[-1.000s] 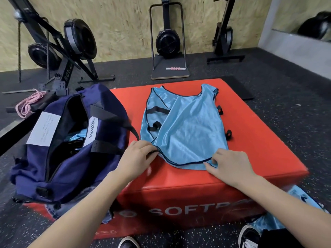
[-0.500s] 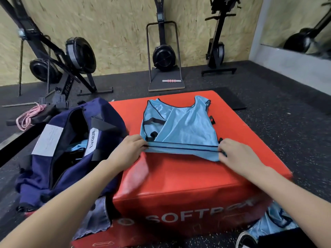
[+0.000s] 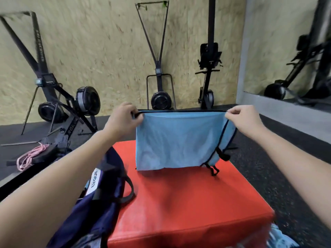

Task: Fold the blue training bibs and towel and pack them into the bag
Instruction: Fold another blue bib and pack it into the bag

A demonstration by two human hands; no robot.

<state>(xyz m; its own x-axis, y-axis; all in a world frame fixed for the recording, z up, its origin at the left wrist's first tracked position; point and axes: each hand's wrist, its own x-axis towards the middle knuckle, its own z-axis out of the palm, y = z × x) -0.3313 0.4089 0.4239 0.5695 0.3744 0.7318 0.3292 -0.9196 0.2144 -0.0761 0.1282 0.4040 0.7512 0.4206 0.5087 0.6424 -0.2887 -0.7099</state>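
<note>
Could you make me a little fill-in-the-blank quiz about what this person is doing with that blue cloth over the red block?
1. Both hands, the left hand and the right hand, hold the blue bib by its ____ edge.
2. The bib hangs above a soft box whose colour is ____.
3. The navy bag sits on the person's ____ side of the box.
4. A coil of ____ rope lies on the floor by the gym machines.

Missing words: top; red; left; pink

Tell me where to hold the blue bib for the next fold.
Keep the black-trimmed top edge of the blue bib, pinched at its two corners as the left hand and right hand do, from above. It hangs flat over the red box.
</note>
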